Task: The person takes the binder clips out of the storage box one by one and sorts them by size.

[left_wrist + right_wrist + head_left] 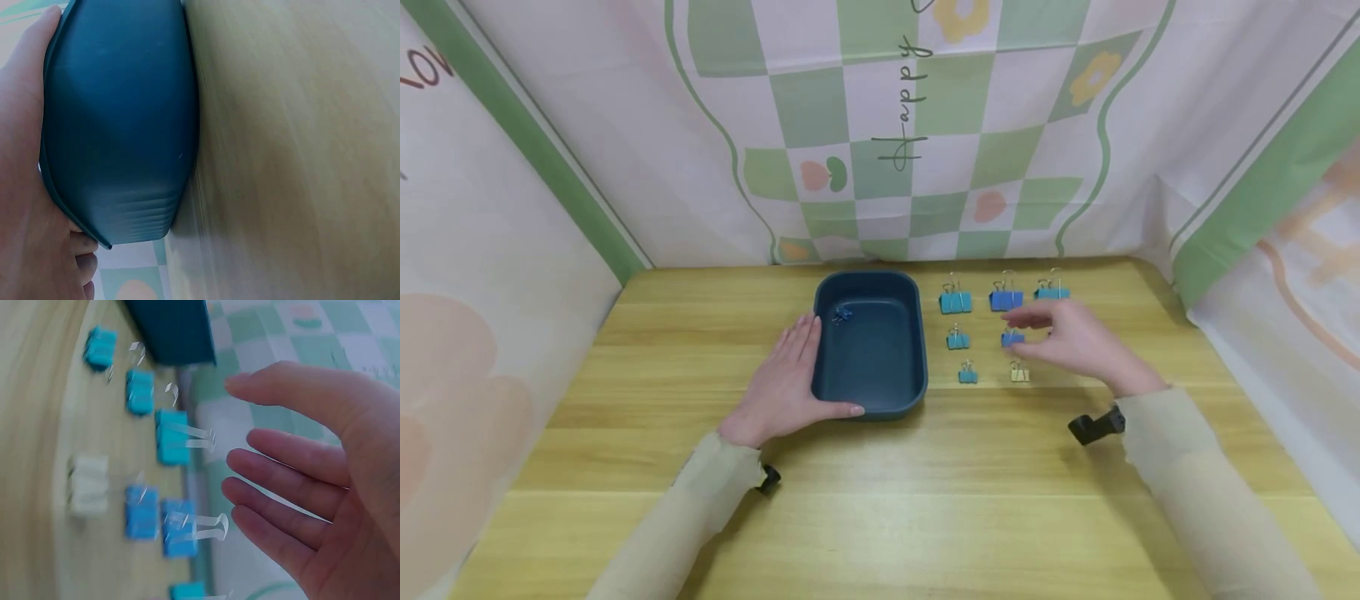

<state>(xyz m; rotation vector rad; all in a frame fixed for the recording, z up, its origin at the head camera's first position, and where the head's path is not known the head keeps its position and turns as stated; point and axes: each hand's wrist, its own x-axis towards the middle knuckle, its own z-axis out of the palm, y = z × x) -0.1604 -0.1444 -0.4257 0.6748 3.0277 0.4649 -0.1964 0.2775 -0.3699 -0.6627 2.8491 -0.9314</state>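
My left hand (785,386) rests against the near-left side of a dark blue rectangular tray (922,367), fingers straight along its rim and thumb along the front edge. A small blue binder clip (842,314) lies in the tray's back left corner. Over the clips on the right, my right hand (1070,340) hovers with thumb and fingers apart, nothing between them. Nearest in the head view is a medium blue binder clip (1012,339), partly overlapped by that hand. Below it lies a small pale yellow binder clip (1019,376).
A large teal clip (955,302), a large blue clip (1006,301) and another teal clip (1052,292) line the back. A medium teal clip (958,341) and a small teal clip (967,377) stand beside the tray. Patterned cloth (880,125) hangs behind the wooden table (880,517).
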